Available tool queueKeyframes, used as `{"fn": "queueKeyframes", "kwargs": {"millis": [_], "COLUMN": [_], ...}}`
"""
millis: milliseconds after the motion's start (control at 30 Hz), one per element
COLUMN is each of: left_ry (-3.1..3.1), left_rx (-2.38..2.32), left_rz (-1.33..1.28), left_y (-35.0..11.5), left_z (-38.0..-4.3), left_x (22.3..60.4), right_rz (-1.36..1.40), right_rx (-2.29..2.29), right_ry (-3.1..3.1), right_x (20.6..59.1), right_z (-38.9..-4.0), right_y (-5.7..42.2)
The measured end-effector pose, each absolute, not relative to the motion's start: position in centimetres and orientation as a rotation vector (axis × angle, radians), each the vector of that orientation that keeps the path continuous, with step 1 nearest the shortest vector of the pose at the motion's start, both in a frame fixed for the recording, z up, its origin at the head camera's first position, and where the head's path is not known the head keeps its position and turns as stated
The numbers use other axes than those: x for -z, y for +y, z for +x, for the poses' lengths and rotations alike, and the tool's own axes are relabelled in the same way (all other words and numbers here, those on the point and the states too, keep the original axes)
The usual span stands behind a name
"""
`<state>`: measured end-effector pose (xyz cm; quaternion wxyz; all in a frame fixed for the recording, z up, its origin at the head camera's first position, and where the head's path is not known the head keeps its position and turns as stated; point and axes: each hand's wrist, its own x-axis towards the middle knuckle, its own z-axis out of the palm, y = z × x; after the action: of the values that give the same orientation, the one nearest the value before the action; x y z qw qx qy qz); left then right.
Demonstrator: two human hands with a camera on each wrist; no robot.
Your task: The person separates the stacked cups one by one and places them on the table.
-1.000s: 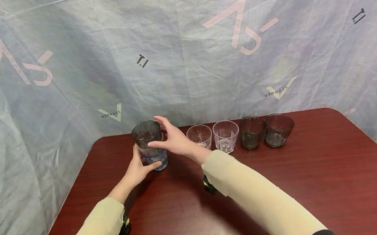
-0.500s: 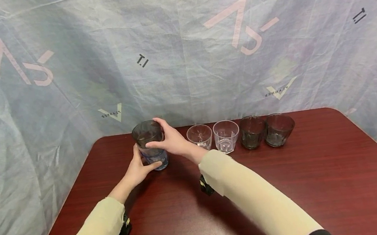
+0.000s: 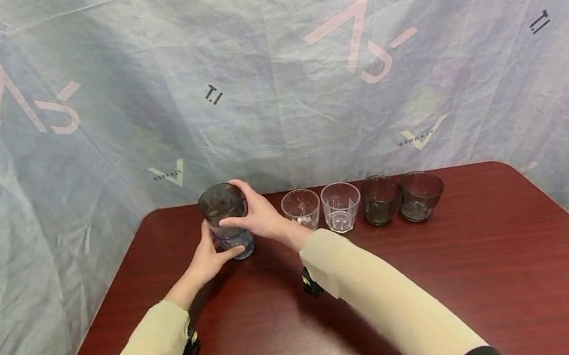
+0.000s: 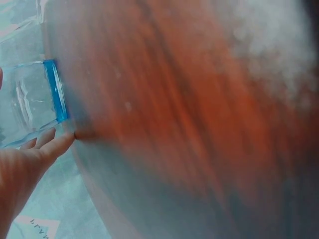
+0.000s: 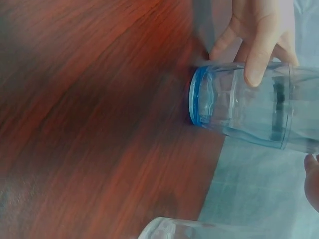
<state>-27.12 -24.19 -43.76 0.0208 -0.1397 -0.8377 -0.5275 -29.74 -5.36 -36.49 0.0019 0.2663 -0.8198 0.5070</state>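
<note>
At the table's left rear, a blue-tinted glass [image 3: 243, 251] stands upright with a smoky grey glass [image 3: 218, 200] nested in its top. My left hand [image 3: 206, 262] grips the blue glass from the left, thumb across its front. From the right, my right hand [image 3: 263, 214] holds the grey glass near its rim between thumb and fingers. The right wrist view has the blue glass [image 5: 239, 107] sideways, with the left hand [image 5: 264, 35] on it. Only part of the blue glass [image 4: 30, 102] appears in the left wrist view, beside the left hand [image 4: 27, 167].
Right of the stack, two clear glasses [image 3: 300, 199] [image 3: 342, 209] and two smoky glasses [image 3: 380, 206] [image 3: 420, 201] stand in a row along the rear edge of the red-brown table [image 3: 472, 272]. A grey printed cloth [image 3: 271, 82] hangs right behind them.
My right hand has shifted slightly left and closed in around the grey glass. The left hand and the row of glasses stay in place.
</note>
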Motion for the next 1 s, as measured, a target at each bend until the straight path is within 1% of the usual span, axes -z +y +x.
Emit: {"fn": "queueKeyframes", "kwargs": {"millis": [267,500,633,900,1000], "left_ry": [-2.608,-2.615,-2.619,-2.629,-2.612], "left_rx": [1.635,1.645,1.665,1.648,1.662], "left_rz": [-0.422,-0.431,-0.405,-0.404,-0.409], "left_y": [-23.9,-22.9,-22.7,-22.9,-23.3], "left_z": [-26.9,-24.9,-24.6,-24.9,-25.7], "left_x": [43.5,40.7,40.3,40.6,41.7], "right_rz": [0.798,0.893,0.955,1.031,1.036], "right_rx": [-1.744,-1.874,-1.896,-1.970,-1.981], "right_ry": [-2.449,-2.300,-2.199,-2.048,-2.026], "right_x": [35.9,34.7,34.0,32.9,32.8], "right_z": [-29.6,-29.1,-28.8,-27.5,-27.1], "right_y": [-5.2,-4.6,-4.1,-2.7,-1.8]}}
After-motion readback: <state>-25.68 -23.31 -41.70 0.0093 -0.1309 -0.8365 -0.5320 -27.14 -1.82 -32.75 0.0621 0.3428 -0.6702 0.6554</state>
